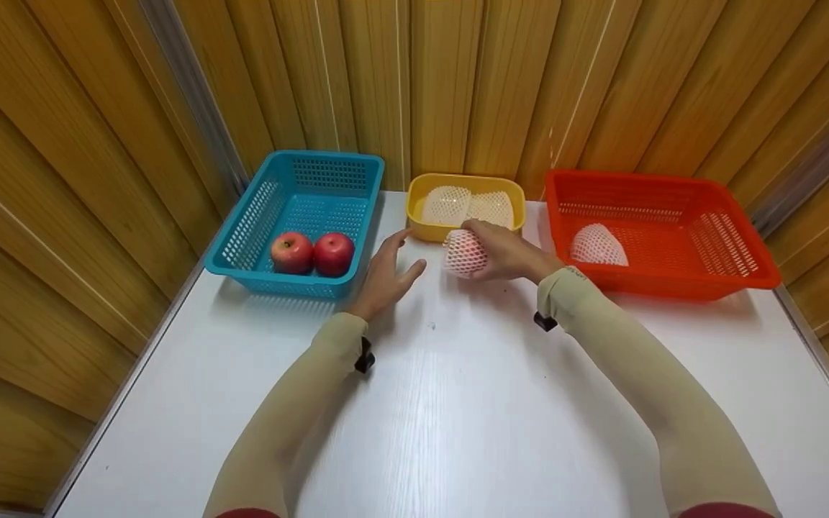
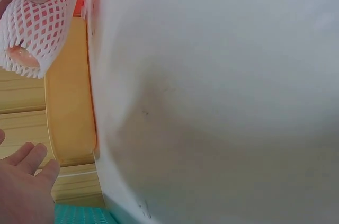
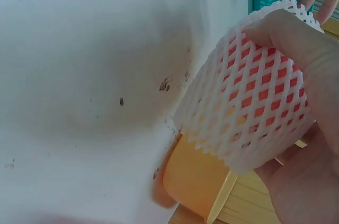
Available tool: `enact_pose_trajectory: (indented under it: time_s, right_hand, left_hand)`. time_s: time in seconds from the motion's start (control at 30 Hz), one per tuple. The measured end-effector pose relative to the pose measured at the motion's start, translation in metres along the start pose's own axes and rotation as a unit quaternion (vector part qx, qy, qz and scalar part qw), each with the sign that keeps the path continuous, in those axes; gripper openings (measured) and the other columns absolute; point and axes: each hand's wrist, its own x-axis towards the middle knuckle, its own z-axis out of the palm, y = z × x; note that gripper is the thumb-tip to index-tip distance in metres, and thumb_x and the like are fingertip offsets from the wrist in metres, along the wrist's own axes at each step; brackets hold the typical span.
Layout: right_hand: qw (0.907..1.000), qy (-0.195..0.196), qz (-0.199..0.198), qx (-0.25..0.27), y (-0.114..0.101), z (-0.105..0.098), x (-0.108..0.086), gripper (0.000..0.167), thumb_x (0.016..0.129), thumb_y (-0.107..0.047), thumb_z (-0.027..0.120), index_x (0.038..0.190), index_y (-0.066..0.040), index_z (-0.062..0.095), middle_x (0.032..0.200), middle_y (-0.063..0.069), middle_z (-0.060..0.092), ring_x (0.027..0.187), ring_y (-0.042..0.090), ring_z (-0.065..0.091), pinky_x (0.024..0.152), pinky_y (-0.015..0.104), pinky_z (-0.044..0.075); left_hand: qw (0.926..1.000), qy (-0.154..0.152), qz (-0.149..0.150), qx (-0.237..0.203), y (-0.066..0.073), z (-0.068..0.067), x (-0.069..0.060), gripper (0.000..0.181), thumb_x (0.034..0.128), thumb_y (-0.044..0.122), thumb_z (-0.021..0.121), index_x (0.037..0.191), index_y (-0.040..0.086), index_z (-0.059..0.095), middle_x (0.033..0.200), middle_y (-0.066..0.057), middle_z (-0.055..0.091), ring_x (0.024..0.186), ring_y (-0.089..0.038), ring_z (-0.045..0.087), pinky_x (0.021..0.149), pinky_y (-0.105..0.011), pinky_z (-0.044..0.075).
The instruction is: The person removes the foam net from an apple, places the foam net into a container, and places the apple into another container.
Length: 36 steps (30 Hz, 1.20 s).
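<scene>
My right hand (image 1: 504,252) grips an apple wrapped in a white foam net (image 1: 465,254), held in front of the yellow basket. Red skin shows through the mesh of the foam net (image 3: 259,91) in the right wrist view. My left hand (image 1: 386,277) is apart from the wrapped apple, fingers spread and holding nothing, beside the blue basket (image 1: 292,285). Two bare red apples (image 1: 333,254) lie in that basket. Flattened foam nets (image 1: 447,205) lie in the yellow basket (image 1: 429,232). Another foam net (image 1: 598,246), its contents hidden, lies in the red basket's near left corner.
The red basket (image 1: 681,280) stands at the right on the white table (image 1: 429,417). Wooden panel walls (image 1: 443,86) rise right behind the baskets and along both sides. The yellow basket sits between the blue and red ones.
</scene>
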Motion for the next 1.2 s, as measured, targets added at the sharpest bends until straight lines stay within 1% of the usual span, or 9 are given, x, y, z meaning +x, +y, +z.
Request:
enact_pose_trajectory:
  time_s: [0.23, 0.37, 0.47, 0.57, 0.77, 1.0, 1.1, 1.2]
  right_hand:
    - [0.9999, -0.011, 0.002, 0.007, -0.002, 0.009, 0.005, 0.091, 0.079, -0.024, 0.091, 0.152, -0.014, 0.036, 0.144, 0.010, 0.052, 0.132, 0.030, 0.048, 0.118, 0.054, 0.034]
    - [0.9997, -0.019, -0.007, 0.012, -0.001, 0.016, 0.008, 0.092, 0.080, -0.026, 0.090, 0.152, -0.012, 0.036, 0.145, 0.010, 0.051, 0.134, 0.030, 0.047, 0.119, 0.055, 0.032]
    - [0.9996, -0.024, -0.011, 0.014, 0.000, 0.021, 0.011, 0.092, 0.080, -0.026, 0.091, 0.152, -0.011, 0.036, 0.145, 0.009, 0.050, 0.135, 0.030, 0.046, 0.120, 0.054, 0.030]
    - [0.9995, -0.026, -0.007, 0.018, 0.000, 0.025, 0.013, 0.090, 0.080, -0.026, 0.091, 0.151, -0.014, 0.037, 0.144, 0.007, 0.050, 0.135, 0.028, 0.046, 0.121, 0.053, 0.029]
    - [0.9995, -0.027, -0.015, 0.006, 0.002, 0.031, 0.013, 0.090, 0.081, -0.024, 0.090, 0.152, -0.013, 0.037, 0.147, 0.008, 0.050, 0.138, 0.028, 0.045, 0.122, 0.050, 0.029]
    - [0.9991, -0.028, -0.009, 0.029, 0.001, 0.032, 0.013, 0.095, 0.081, -0.021, 0.089, 0.158, -0.013, 0.034, 0.156, 0.008, 0.044, 0.144, 0.030, 0.039, 0.123, 0.055, 0.023]
    - [0.9990, -0.030, -0.008, 0.033, 0.003, 0.032, 0.014, 0.096, 0.082, -0.021, 0.088, 0.160, -0.013, 0.032, 0.159, 0.008, 0.041, 0.146, 0.031, 0.037, 0.123, 0.055, 0.022]
    - [0.9979, -0.031, 0.003, 0.057, 0.004, 0.032, 0.013, 0.094, 0.083, -0.020, 0.087, 0.160, -0.014, 0.032, 0.159, 0.007, 0.040, 0.147, 0.030, 0.035, 0.124, 0.056, 0.020]
  left_hand:
    - [0.9999, 0.006, 0.011, -0.001, -0.003, 0.000, 0.000, 0.069, 0.0977, 0.034, 0.068, 0.156, 0.015, 0.037, 0.160, -0.005, 0.041, 0.141, -0.022, 0.043, 0.117, -0.042, 0.038]
    - [0.9999, 0.005, 0.010, 0.003, -0.003, 0.000, -0.001, 0.069, 0.0976, 0.034, 0.069, 0.156, 0.015, 0.038, 0.160, -0.006, 0.041, 0.141, -0.022, 0.043, 0.117, -0.041, 0.039]
    - [0.9999, 0.005, 0.010, 0.003, -0.004, -0.001, -0.001, 0.069, 0.0977, 0.034, 0.069, 0.156, 0.015, 0.038, 0.159, -0.006, 0.041, 0.142, -0.023, 0.042, 0.117, -0.042, 0.039]
    - [0.9999, 0.007, 0.011, 0.003, -0.004, -0.001, -0.001, 0.069, 0.0976, 0.034, 0.069, 0.156, 0.014, 0.038, 0.159, -0.006, 0.041, 0.142, -0.023, 0.042, 0.117, -0.042, 0.038]
    - [0.9998, 0.007, 0.015, 0.005, -0.006, 0.000, -0.002, 0.071, 0.0966, 0.034, 0.070, 0.156, 0.010, 0.039, 0.159, -0.008, 0.041, 0.143, -0.025, 0.042, 0.118, -0.044, 0.037]
    - [0.9999, 0.007, 0.003, 0.009, -0.004, 0.000, -0.001, 0.069, 0.0970, 0.035, 0.070, 0.156, 0.015, 0.039, 0.159, -0.006, 0.041, 0.144, -0.023, 0.041, 0.117, -0.044, 0.038]
    - [1.0000, 0.004, 0.004, 0.005, -0.004, 0.000, -0.001, 0.069, 0.0973, 0.034, 0.069, 0.156, 0.013, 0.039, 0.160, -0.006, 0.041, 0.144, -0.024, 0.040, 0.118, -0.044, 0.037]
    - [1.0000, 0.002, 0.008, 0.002, -0.004, 0.000, -0.001, 0.068, 0.0979, 0.033, 0.068, 0.156, 0.012, 0.039, 0.160, -0.007, 0.040, 0.145, -0.024, 0.039, 0.119, -0.044, 0.036]
